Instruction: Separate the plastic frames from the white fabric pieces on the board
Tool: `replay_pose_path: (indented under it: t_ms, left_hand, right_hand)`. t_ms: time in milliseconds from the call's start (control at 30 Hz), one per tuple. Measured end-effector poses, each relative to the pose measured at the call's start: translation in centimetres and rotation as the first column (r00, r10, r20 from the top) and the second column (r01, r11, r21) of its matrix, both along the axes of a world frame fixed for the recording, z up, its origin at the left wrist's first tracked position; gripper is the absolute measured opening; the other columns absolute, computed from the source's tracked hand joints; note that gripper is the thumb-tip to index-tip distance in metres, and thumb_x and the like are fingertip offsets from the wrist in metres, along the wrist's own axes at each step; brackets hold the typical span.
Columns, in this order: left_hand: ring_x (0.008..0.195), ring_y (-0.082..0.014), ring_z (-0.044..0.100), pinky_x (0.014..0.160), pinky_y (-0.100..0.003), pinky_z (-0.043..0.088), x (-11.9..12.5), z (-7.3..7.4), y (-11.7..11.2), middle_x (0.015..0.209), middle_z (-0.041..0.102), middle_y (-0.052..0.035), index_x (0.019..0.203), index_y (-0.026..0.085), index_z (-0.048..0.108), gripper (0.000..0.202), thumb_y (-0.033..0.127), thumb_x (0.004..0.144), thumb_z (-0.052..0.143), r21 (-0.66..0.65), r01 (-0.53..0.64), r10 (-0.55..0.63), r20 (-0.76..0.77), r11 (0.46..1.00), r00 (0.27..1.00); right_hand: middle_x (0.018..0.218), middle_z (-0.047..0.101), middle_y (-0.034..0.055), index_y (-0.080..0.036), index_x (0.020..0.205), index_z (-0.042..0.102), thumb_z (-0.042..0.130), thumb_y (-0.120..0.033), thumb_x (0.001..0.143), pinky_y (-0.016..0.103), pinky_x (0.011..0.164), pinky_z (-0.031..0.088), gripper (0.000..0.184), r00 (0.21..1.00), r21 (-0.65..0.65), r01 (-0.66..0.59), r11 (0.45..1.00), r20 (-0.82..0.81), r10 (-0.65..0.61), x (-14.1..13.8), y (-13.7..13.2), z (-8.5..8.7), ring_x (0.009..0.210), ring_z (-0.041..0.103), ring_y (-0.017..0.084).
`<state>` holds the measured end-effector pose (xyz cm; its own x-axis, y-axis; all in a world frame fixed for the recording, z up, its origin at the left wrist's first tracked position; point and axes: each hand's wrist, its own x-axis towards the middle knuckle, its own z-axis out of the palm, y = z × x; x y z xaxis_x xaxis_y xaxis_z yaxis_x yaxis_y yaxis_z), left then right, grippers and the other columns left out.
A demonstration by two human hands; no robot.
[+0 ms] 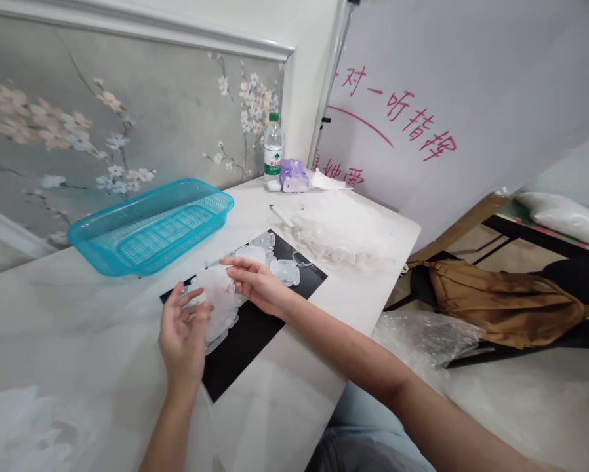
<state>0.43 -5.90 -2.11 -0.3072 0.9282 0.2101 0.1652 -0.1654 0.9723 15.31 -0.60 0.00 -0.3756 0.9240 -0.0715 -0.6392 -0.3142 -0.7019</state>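
My right hand point(258, 283) pinches the edge of a thin, translucent white sheet point(219, 298) between thumb and fingers. On the sheet's other side is my left hand point(182, 331), its fingers apart and curved, with the thumb and fingertips at or very near the sheet's edge. I cannot tell whether they touch it. Under both hands lies a black mat point(245, 341). Flat, clear plastic pieces with small tabs, one of them a plastic piece point(285, 271) to the right of my right hand, rest on the mat; others are partly covered by the sheet and my hands.
A blue plastic basket point(149, 259) stands at the back left. Toward the back right are a water bottle point(273, 151), a purple tissue pack point(294, 176) and a heap of white, stringy material point(344, 226). White pieces point(23, 426) lie front left. A whiteboard point(446, 85) stands behind.
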Motion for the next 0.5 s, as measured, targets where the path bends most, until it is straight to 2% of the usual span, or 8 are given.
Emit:
replay_pose_path:
  t_ms: [67,200,333,400,500]
  left_hand:
    - [0.076,-0.0130,0.063,0.065,-0.022,0.050,-0.8,0.0,0.4,0.115,0.066,-0.0102,0.129,0.018,0.057,0.066,0.048,0.072,0.073,-0.067,-0.027,0.035,0.112,0.997,0.993]
    - [0.068,-0.0093,0.060,0.062,-0.016,0.048,-2.2,0.0,1.1,0.098,0.072,-0.0073,0.105,0.017,0.072,0.051,0.049,0.066,0.077,-0.180,0.040,-0.020,0.114,0.983,0.993]
    - [0.064,-0.0083,0.058,0.062,-0.015,0.048,-2.2,0.3,1.1,0.088,0.072,-0.0053,0.110,0.018,0.071,0.060,0.049,0.060,0.082,-0.245,0.090,-0.050,0.164,0.965,0.985]
    - [0.064,-0.0077,0.057,0.059,-0.013,0.047,-2.1,0.5,1.1,0.082,0.071,-0.0036,0.105,0.018,0.074,0.059,0.046,0.053,0.086,-0.254,0.087,-0.032,0.215,0.963,0.976]
    - [0.063,-0.0054,0.055,0.054,-0.010,0.044,-2.1,0.7,1.2,0.082,0.069,-0.0012,0.094,0.019,0.076,0.053,0.038,0.047,0.089,-0.233,0.037,0.036,0.302,0.972,0.953]
  right_hand:
    - [0.067,0.059,-0.0061,-0.019,0.090,0.069,0.082,-0.027,0.061,0.015,0.058,0.044,0.033,1.000,-0.021,0.001,1.000,-0.025,-0.002,0.1,0.1,-0.3,0.054,0.047,0.002]
    - [0.071,0.058,-0.0060,-0.019,0.090,0.067,0.080,-0.026,0.064,0.016,0.059,0.047,0.029,1.000,0.007,0.028,1.000,0.008,-0.028,0.5,0.4,-0.7,0.055,0.049,0.002]
    - [0.075,0.056,-0.0059,-0.020,0.090,0.064,0.071,-0.025,0.073,0.019,0.061,0.049,0.019,0.974,0.100,0.046,0.994,0.215,-0.066,0.6,0.4,-0.9,0.057,0.054,0.003]
    - [0.076,0.054,-0.0061,-0.019,0.088,0.062,0.066,-0.024,0.076,0.019,0.059,0.049,0.013,0.932,0.172,0.072,0.983,0.340,-0.127,0.4,0.2,-1.0,0.054,0.055,0.003]
    - [0.077,0.053,-0.0070,-0.019,0.090,0.060,0.062,-0.022,0.077,0.020,0.056,0.048,0.013,0.898,0.202,0.090,0.975,0.407,-0.167,0.1,0.0,-1.1,0.050,0.057,0.003]
